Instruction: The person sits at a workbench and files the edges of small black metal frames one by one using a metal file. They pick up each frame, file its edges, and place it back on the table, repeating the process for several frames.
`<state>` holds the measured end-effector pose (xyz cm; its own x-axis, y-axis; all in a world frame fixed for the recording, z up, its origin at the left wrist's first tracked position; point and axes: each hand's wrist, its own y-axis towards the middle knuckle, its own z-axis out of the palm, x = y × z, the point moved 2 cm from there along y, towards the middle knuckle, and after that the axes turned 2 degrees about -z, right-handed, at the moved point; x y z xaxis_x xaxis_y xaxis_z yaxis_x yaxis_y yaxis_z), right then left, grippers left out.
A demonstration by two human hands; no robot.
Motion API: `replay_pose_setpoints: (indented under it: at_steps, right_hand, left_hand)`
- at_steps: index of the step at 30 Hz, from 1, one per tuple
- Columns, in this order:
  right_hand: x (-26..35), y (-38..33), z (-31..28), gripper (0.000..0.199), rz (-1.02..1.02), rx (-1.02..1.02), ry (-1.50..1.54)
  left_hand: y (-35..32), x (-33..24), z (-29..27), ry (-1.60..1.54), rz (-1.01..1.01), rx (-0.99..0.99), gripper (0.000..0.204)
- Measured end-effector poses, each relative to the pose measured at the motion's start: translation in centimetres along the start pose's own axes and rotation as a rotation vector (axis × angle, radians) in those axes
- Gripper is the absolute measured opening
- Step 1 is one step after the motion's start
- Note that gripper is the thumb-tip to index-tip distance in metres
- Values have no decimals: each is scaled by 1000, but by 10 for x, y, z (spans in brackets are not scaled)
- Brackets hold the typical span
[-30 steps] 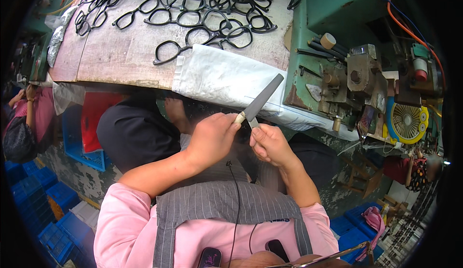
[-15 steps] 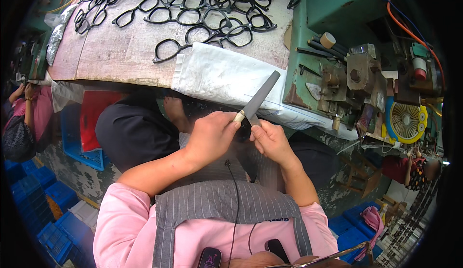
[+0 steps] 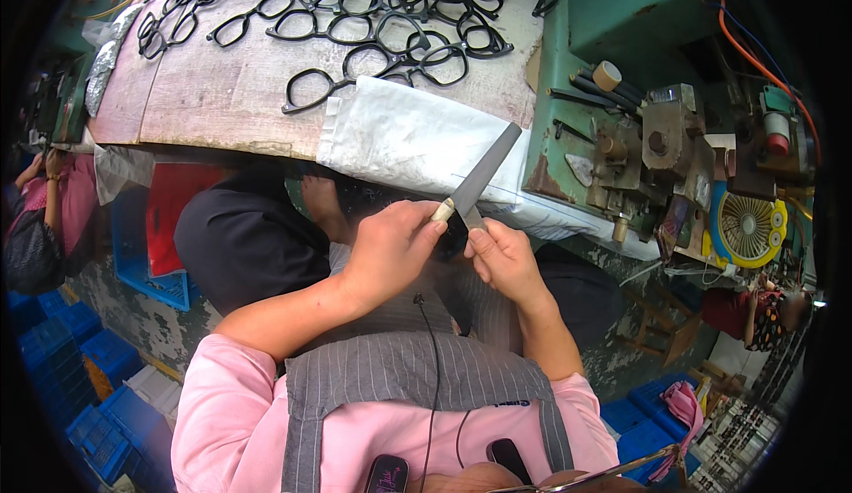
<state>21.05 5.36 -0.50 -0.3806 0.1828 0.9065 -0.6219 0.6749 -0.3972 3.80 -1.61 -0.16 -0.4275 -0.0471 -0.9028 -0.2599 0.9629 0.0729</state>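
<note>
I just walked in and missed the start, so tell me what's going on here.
A seated person's left hand grips the pale handle of a long, flat, grey metal-looking tool. The right hand pinches a short, flat, grey piece against or close beside it; contact is unclear. The blade points away, above a folded white cloth at the worn wooden table's edge. Black, rounded, plastic-looking eyeglass frames lie heaped beyond.

This is a workshop. Black spectacle frames [image 3: 404, 0] crowd the worktable [image 3: 204, 94] beside a green machine [image 3: 621, 14]; blue crates [image 3: 115, 357] stand about.
</note>
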Motion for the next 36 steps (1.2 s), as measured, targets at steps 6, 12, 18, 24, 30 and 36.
replay_pose_setpoints:
  at_steps: [6,12,18,24,30,36]
  right_hand:
    - [0,-1,-2,32,-5,38,-104]
    - [-4,-2,-3,33,-31,106,-110]
    - [-10,-2,0,31,208,202,442]
    - [-9,-2,4,32,275,254,621]
    - [-12,0,9,31,283,140,512]
    - [-11,1,6,31,94,134,193]
  left_hand:
    - [-3,-1,0,104,107,-14,19]
    - [-6,1,0,129,135,31,21]
    - [-6,1,2,199,247,-41,27]
    - [-8,1,4,344,343,-122,32]
    - [-6,1,4,342,289,-98,30]
    - [-5,0,2,275,201,4,27]
